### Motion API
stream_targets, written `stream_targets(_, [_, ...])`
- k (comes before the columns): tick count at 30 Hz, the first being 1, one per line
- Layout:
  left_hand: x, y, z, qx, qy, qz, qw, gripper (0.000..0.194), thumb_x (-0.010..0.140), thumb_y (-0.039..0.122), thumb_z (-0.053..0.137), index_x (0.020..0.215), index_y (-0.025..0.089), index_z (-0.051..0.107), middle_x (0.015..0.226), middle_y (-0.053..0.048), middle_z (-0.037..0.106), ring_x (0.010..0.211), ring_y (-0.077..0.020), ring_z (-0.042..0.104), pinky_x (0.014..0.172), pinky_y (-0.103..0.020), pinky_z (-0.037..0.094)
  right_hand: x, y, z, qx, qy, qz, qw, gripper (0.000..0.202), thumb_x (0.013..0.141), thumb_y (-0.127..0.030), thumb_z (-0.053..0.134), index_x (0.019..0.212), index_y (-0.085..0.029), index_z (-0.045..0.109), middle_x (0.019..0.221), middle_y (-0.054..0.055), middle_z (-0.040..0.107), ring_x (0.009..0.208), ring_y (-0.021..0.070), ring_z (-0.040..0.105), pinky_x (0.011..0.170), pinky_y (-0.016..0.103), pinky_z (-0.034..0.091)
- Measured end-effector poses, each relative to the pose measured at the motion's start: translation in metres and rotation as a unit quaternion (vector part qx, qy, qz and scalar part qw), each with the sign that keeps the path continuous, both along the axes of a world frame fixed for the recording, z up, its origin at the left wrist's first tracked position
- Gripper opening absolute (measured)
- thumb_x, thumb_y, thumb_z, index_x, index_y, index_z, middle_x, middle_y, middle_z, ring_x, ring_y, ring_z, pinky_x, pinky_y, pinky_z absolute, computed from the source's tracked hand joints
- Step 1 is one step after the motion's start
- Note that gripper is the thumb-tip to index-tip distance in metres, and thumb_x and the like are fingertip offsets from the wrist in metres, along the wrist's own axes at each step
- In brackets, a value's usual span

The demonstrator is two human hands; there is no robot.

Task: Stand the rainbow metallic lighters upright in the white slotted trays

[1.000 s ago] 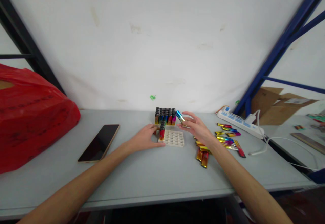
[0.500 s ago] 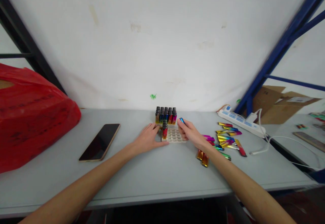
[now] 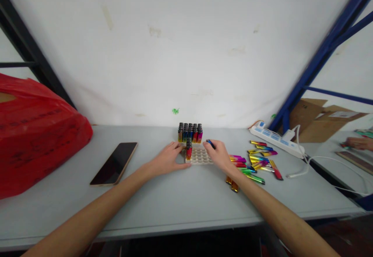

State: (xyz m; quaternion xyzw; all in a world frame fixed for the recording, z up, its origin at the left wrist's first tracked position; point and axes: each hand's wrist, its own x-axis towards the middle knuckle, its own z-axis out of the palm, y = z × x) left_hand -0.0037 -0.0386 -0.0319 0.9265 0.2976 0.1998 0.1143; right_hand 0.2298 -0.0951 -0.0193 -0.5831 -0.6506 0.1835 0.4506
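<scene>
A pale tray with rows of round holes lies on the grey table. Red lighters stand upright in its left column. My left hand is around the tray's left end, thumb along the front edge, gripping it. Over the tray's right side, my right hand pinches a blue lighter, held tilted. Behind the tray stands a block of upright lighters in several colours with black tops. Loose shiny lighters lie to the right of my right hand, some partly hidden by my forearm.
A phone lies at the left, beside a big red plastic bag. At the right are a white power strip with cables and a cardboard box. Another person's hand shows at the far right edge.
My right hand has shifted slightly right and turned, and the blue lighter in it has tilted differently. Another person's hand has appeared at the far right.
</scene>
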Motion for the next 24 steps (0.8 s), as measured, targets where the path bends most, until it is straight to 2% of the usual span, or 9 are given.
stream_targets(3, [-0.006, 0.004, 0.003, -0.022, 0.0, -0.026, 0.999, 0.053, 0.086, 0.055, 0.071, 0.125, 0.019, 0.065, 0.123, -0.011, 0.064, 0.117, -0.0304, 0.058, 0.104, -0.041, 0.047, 0.001, -0.003, 0.003, 0.011, -0.01, 0.039, 0.999, 0.044, 0.098, -0.057, 0.043, 0.071, -0.022, 0.044, 0.061, -0.004, 0.043, 0.06, 0.0133, 0.042, 0.058, 0.026, 0.031])
stream_targets(6, [-0.009, 0.007, 0.005, -0.037, -0.005, -0.037, 0.999, 0.051, 0.085, 0.054, 0.071, 0.123, 0.02, 0.066, 0.122, -0.011, 0.065, 0.116, -0.0301, 0.059, 0.103, -0.04, 0.048, 0.001, -0.006, 0.006, 0.027, -0.03, 0.094, 0.995, 0.038, 0.103, -0.054, 0.04, 0.083, -0.022, 0.048, 0.067, -0.003, 0.051, 0.063, 0.0146, 0.049, 0.06, 0.025, 0.036])
stream_targets(9, [-0.01, 0.007, 0.005, -0.038, -0.009, -0.036, 0.999, 0.053, 0.085, 0.054, 0.072, 0.125, 0.02, 0.066, 0.123, -0.011, 0.065, 0.117, -0.0305, 0.059, 0.103, -0.041, 0.048, 0.0, -0.01, 0.01, 0.085, -0.108, 0.124, 0.983, 0.039, 0.106, -0.051, 0.04, 0.082, -0.021, 0.05, 0.078, 0.001, 0.057, 0.072, 0.0159, 0.053, 0.066, 0.026, 0.04])
stream_targets(11, [-0.009, 0.006, 0.004, -0.036, -0.01, -0.032, 0.999, 0.055, 0.085, 0.055, 0.072, 0.126, 0.02, 0.065, 0.123, -0.011, 0.065, 0.117, -0.0306, 0.059, 0.103, -0.041, 0.048, -0.001, -0.011, 0.011, 0.112, -0.166, 0.121, 0.972, 0.042, 0.106, -0.05, 0.042, 0.077, -0.021, 0.051, 0.077, 0.002, 0.056, 0.071, 0.0158, 0.053, 0.067, 0.027, 0.039])
stream_targets(15, [-0.007, 0.004, 0.003, -0.027, -0.015, -0.025, 0.999, 0.055, 0.086, 0.059, 0.07, 0.125, 0.021, 0.065, 0.122, -0.011, 0.065, 0.115, -0.0306, 0.059, 0.101, -0.042, 0.048, -0.001, -0.012, 0.01, 0.085, -0.18, 0.117, 0.973, 0.046, 0.106, -0.052, 0.042, 0.074, -0.021, 0.052, 0.065, -0.001, 0.057, 0.058, 0.0133, 0.049, 0.061, 0.026, 0.036])
stream_targets(22, [-0.007, 0.006, -0.001, -0.015, -0.006, -0.027, 0.999, 0.058, 0.086, 0.062, 0.069, 0.128, 0.021, 0.063, 0.12, -0.011, 0.065, 0.114, -0.0307, 0.059, 0.101, -0.043, 0.048, 0.001, -0.009, 0.005, 0.053, -0.232, 0.171, 0.956, 0.04, 0.106, -0.053, 0.043, 0.09, -0.02, 0.061, 0.071, 0.003, 0.068, 0.064, 0.0175, 0.062, 0.062, 0.026, 0.04])
stream_targets(24, [-0.006, 0.007, -0.001, -0.016, -0.01, -0.028, 0.999, 0.058, 0.086, 0.062, 0.069, 0.127, 0.021, 0.064, 0.12, -0.011, 0.065, 0.113, -0.0305, 0.06, 0.101, -0.042, 0.048, 0.001, -0.008, 0.004, 0.042, -0.217, 0.186, 0.957, 0.039, 0.107, -0.051, 0.043, 0.092, -0.02, 0.06, 0.073, 0.003, 0.071, 0.066, 0.0184, 0.065, 0.063, 0.026, 0.042])
